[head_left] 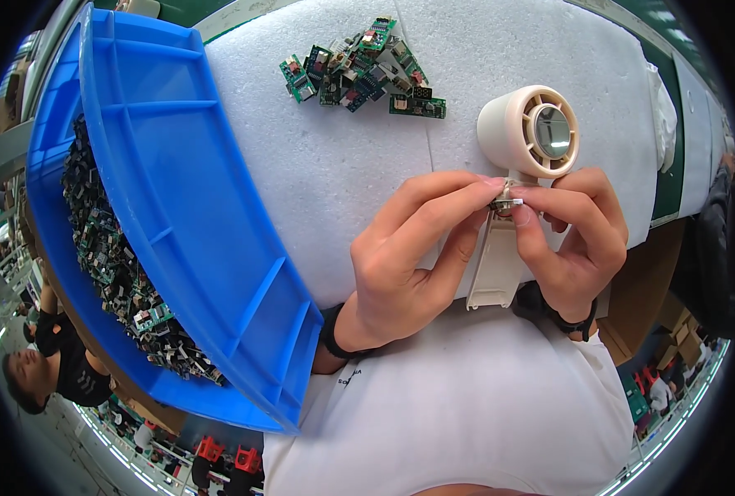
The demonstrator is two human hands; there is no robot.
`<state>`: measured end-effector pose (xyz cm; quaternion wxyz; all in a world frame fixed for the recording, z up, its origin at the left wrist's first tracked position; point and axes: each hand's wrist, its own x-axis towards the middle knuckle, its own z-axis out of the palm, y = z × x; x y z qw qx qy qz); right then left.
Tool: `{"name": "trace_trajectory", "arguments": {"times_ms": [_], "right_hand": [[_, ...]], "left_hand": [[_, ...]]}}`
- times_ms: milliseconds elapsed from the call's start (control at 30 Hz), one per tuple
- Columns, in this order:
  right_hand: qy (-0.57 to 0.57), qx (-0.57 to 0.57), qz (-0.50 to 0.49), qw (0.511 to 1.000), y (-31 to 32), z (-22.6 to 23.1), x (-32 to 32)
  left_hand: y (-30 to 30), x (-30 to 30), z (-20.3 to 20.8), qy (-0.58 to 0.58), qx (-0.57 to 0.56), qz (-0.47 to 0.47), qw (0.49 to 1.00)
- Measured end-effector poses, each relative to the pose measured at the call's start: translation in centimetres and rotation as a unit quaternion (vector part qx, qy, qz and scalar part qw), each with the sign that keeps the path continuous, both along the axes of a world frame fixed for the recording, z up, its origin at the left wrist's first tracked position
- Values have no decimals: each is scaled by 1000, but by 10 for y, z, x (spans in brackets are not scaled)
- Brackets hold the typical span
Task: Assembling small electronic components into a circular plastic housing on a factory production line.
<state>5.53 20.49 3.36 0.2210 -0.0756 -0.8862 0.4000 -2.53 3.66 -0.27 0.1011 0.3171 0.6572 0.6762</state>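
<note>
A cream handheld fan [500,136] lies on the white foam sheet, its round head pointing away from me. Its handle shell [495,260] is open and stretches back toward my shirt. At the neck, my left hand [413,256] is closed, with thumb and forefinger pinching a small circuit board [501,207]. My right hand [578,244] is closed too, its thumb and forefinger pinching a tiny white connector plug [517,202] at the board's edge. Fingertips hide most of the board, and I cannot tell whether the plug is seated in it.
Several loose green circuit boards [359,70] lie heaped on the foam sheet [301,165] beyond my hands. A big blue bin [194,174] stands at my left, next to a mass of small boards [115,240]. At right is a cardboard box [644,285]. Another person [62,364] is at far left.
</note>
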Motion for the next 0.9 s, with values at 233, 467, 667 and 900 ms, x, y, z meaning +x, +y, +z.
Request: {"name": "trace_trajectory", "arguments": {"times_ms": [233,467,667,900], "right_hand": [[11,28,10,999,1,0,2],[33,118,29,992,-1,4,-1],[28,117,49,992,3,7,-3],[30,139,76,987,11,9,-2]], "left_hand": [[1,0,-1,24,5,3,1000],[3,1,-2,23,14,17,999],[2,2,-3,19,12,25,999],[3,2,-4,25,22,10,999]]}}
